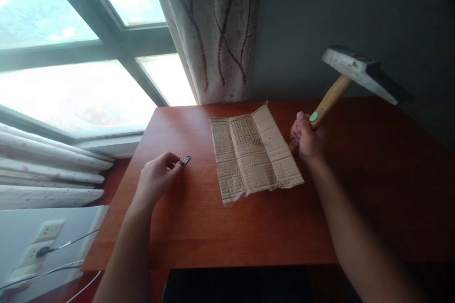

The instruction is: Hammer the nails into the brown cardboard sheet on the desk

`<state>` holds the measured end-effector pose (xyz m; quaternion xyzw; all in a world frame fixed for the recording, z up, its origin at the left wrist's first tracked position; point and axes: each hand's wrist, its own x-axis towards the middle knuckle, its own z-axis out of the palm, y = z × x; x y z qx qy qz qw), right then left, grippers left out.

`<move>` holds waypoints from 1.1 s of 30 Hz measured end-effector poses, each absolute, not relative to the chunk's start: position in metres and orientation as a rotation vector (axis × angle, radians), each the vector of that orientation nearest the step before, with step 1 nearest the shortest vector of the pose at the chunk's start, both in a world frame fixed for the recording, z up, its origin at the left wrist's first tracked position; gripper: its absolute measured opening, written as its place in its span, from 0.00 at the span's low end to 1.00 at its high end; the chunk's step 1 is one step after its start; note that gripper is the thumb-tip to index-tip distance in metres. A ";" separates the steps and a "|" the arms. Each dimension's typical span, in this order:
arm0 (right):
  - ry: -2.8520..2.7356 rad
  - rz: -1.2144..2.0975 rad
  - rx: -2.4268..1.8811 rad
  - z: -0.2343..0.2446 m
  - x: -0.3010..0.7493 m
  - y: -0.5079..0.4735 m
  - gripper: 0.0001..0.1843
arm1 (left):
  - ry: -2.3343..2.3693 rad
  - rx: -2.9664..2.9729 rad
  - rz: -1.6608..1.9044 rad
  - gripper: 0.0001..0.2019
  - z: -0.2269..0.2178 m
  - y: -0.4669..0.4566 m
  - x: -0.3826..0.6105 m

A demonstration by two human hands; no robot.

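My right hand [308, 138] is wrapped round the wooden handle of a hammer [332, 95], lifted at the right with its metal head up. Over the left part of the table, my left hand [161, 170] pinches at a nail, mostly hidden by the fingertips. Right beside those fingertips is a small row of thin dark nails [186, 161]. A creased sheet of cardboard [258, 170] lies between my hands, its side flaps folded out. Rows of dark dots [243, 131] mark its middle panel, and several short nails [256, 141] show close to them.
The reddish-brown wooden table [199, 232] reaches to the dark wall at the back. A patterned curtain [220, 33] hangs behind it, beside a large window [71, 85]. At lower left, wall sockets [50, 230] hold a plug with cables.
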<state>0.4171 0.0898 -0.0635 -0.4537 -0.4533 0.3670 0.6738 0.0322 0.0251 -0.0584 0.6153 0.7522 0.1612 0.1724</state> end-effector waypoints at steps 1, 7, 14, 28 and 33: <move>-1.019 0.826 -1.017 -0.064 0.417 0.090 0.32 | 2.132 1.750 0.463 0.14 -0.059 0.025 0.033; -1.010 0.818 -1.009 -0.064 0.417 0.091 0.33 | 2.160 1.776 0.638 0.10 -0.058 0.025 0.036; -1.000 0.837 -1.019 -0.062 0.417 0.091 0.33 | 1.548 1.558 1.199 0.12 -0.034 0.033 0.086; -0.990 0.849 -1.018 -0.061 0.418 0.092 0.33 | 1.262 1.767 1.066 0.04 -0.020 0.074 0.191; -1.006 0.830 -1.013 -0.061 0.418 0.092 0.33 | 1.345 1.902 1.025 0.04 -0.021 0.073 0.189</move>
